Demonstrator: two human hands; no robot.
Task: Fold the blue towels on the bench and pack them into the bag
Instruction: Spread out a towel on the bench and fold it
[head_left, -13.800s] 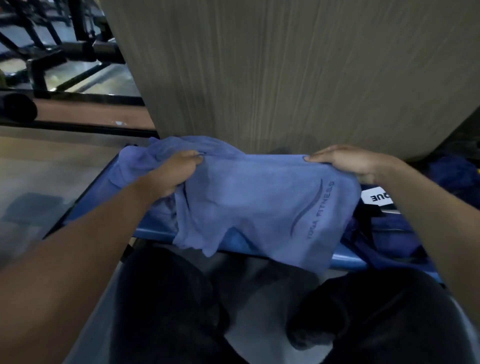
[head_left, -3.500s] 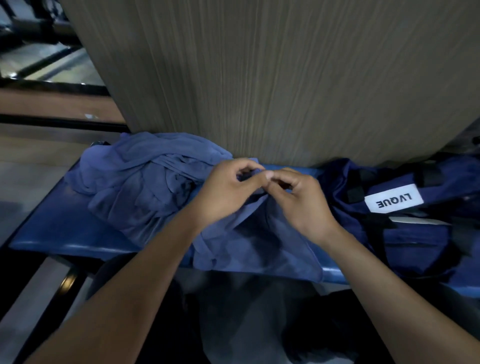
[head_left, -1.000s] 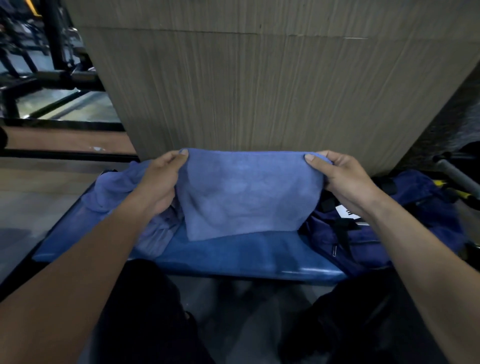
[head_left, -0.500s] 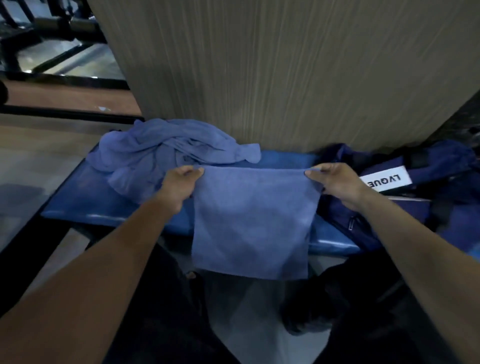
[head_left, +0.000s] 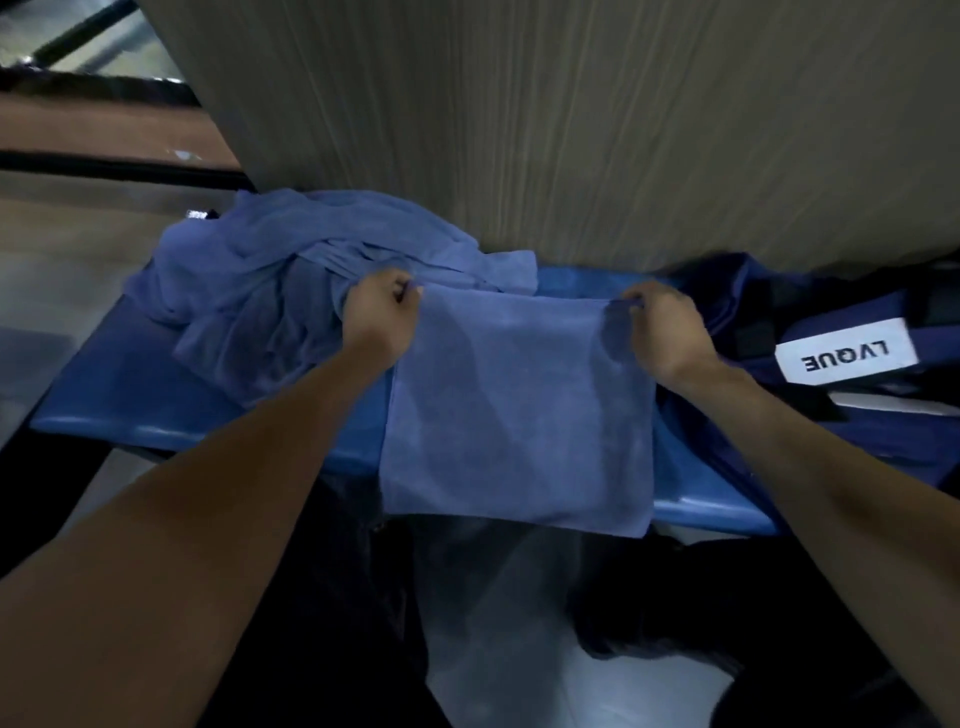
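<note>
Hidden: towel (head_left: 519, 410) far corners inside fists | Axis: long side runs away from viewer, near edge overhanging surface (head_left: 130, 384) | left hand (head_left: 382, 317), right hand (head_left: 665, 332): each pinching one corner | bag (head_left: 831, 364) cut off right.

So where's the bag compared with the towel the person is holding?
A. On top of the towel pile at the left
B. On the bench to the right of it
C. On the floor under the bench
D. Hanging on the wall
B: the dark blue bag with its white label lies on the bench just right of the towel, beside the right hand; the crumpled towel pile is on the other side.
</note>
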